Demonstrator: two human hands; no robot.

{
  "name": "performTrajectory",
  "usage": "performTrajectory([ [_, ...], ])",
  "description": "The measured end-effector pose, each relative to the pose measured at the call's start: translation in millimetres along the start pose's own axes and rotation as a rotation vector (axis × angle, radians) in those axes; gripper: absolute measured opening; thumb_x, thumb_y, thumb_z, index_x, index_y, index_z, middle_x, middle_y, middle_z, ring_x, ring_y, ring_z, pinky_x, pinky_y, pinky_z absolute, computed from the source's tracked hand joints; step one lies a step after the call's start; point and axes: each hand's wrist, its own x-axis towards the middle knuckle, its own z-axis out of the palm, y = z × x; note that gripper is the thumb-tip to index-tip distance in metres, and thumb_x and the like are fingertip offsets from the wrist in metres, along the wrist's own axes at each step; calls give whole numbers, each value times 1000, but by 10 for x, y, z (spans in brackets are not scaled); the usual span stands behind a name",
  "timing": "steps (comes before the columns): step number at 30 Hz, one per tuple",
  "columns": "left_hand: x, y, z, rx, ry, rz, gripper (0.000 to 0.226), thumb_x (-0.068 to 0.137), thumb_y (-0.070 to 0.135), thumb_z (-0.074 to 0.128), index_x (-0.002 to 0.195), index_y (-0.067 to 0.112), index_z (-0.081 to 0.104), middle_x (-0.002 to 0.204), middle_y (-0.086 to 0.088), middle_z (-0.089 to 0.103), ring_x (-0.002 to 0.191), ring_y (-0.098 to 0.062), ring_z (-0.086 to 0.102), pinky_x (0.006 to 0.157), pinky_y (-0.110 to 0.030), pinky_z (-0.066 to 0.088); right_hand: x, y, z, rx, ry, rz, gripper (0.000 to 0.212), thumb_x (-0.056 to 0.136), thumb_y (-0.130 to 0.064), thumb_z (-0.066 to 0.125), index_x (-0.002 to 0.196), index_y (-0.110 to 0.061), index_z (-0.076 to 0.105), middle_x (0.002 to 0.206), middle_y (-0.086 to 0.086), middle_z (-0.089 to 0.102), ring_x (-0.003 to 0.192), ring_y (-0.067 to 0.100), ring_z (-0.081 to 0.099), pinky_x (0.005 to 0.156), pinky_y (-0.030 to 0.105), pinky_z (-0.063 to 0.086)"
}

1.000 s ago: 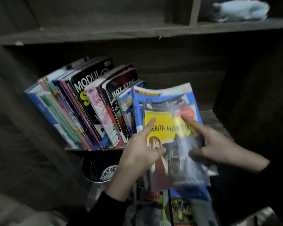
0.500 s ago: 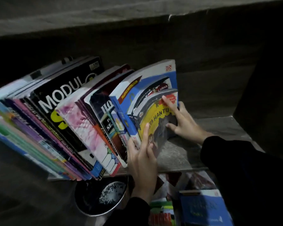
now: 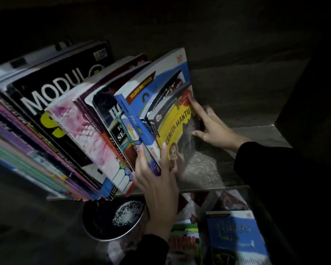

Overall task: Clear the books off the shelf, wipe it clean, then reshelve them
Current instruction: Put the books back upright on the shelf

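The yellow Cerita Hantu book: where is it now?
Head view, centre-right: the yellow book ends the leaning row on the shelf, right of the blue book, right hand pressing its cover, left hand at its bottom edge.

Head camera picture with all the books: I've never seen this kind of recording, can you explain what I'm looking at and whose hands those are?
There is no machine here. A person wears a camera on the head, so this picture looks forward and down at their own two hands. In front is a dark shelf with a leaning row of books; the black book reads MODUL. The yellow book stands at the right end of the row. The left hand presses its near edge with straight fingers, and the right hand pushes on its cover with a straight forefinger. Neither grips it. Below the shelf lie a metal bowl and more books, a blue book among them.
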Motion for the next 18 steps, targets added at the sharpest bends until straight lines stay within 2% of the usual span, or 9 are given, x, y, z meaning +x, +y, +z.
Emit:
performTrajectory([
  [2,18,6,18,35,-37,-33,60,93,36,45,148,24,24,149,-25,16,136,-41,24,102,-60,31,-39,18,34,-5,23,52,101,89,-14,66,135,-64,-10,136,14,31,127,33,42,105,30,35],
  [4,28,21,15,42,-50,-42,58,93,38,43,147,25,26,150,-26,15,137,-40,21,105,-59,26,-95,39,85,-10,62,112,95,90,-17,65,144,-55,-3,137,14,30,129,33,41,106,33,34],
  [8,21,20,-26,1,-75,-26,62,91,37,44,149,24,24,151,-28,14,140,-41,15,108,-61,22,-219,46,174,63,112,206,92,89,-23,66,144,-58,1,143,12,26,130,32,40,111,37,34],
  [13,37,46,-104,-15,-82,10,81,80,20,68,149,21,26,152,-29,14,141,-41,13,110,-60,20,-383,-13,247,99,74,271,90,90,-25,66,148,-49,3,146,10,25,130,28,40,109,34,33],
  [15,33,105,-157,-56,-68,23,82,78,15,70,148,22,28,153,-26,12,141,-40,13,110,-58,20,-468,-70,263,118,152,260,81,90,-18,64,151,-39,14,141,9,32,122,24,47,106,34,39],
  [16,15,145,-182,-90,-57,44,80,79,11,69,147,23,30,153,-24,12,141,-39,13,109,-57,22,-528,-95,270,127,251,232,71,90,-12,62,150,-32,27,136,8,40,113,21,52,101,35,44],
  [18,-77,245,-217,-166,-51,117,71,81,4,64,144,24,35,151,-20,14,138,-39,18,106,-55,28,-719,-145,281,113,514,168,50,86,1,55,132,-19,55,114,6,56,90,12,56,83,33,50],
])
